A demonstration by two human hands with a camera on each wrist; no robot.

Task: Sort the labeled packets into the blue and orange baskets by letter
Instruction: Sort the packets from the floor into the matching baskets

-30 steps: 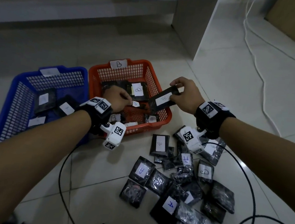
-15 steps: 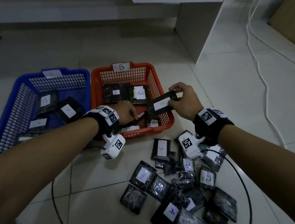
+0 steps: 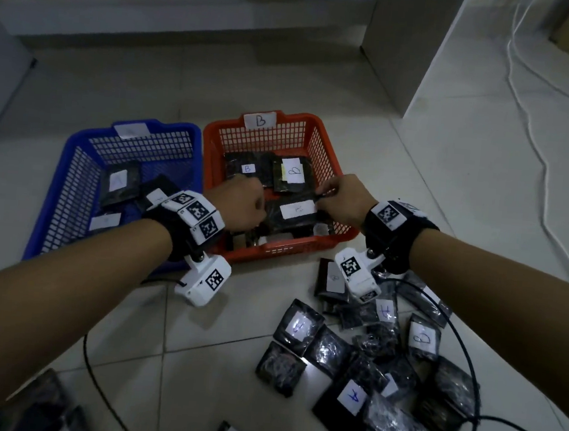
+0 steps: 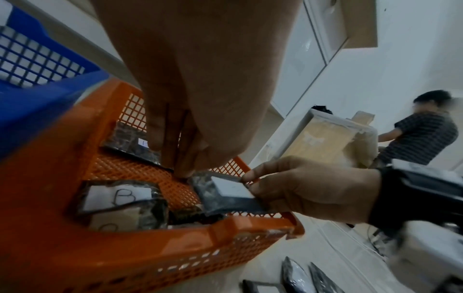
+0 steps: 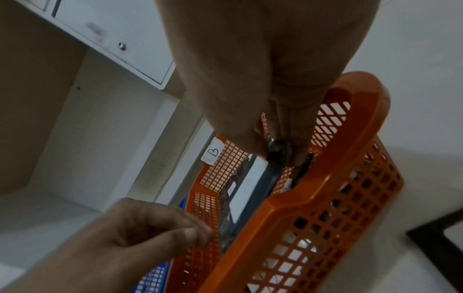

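**Packet going into the B basket**

While the right hand pinches one end of a dark packet w/ thumb and fingertips, the left hand has its fingertips bunched at the other end. It looks like they touch or nip that corner, but I can't tell for sure if it's a real grip. The packet sits low inside the orange basket, near the front wall, lying over other packets. I think two hands are on it so it goes down flat w/ its label up.

The basket has a white tag w/ a B on its back rim, so this is the B box. The writing on the held packet's label is too blurry to read. The blue basket stands right beside it, touching or nearly so, w/ a few packets inside; its tag can't be read.

The baskets are hard plastic w/ grid holes in walls and floor. The packets are flat, shiny, crinkly bags, soft and bendy, each w/ a white paper sticker. They'd slip easy, so a pinch at the edge makes sense.

A pile of packets waits on the smooth tile floor, some marked A, some B. Lots left to sort.
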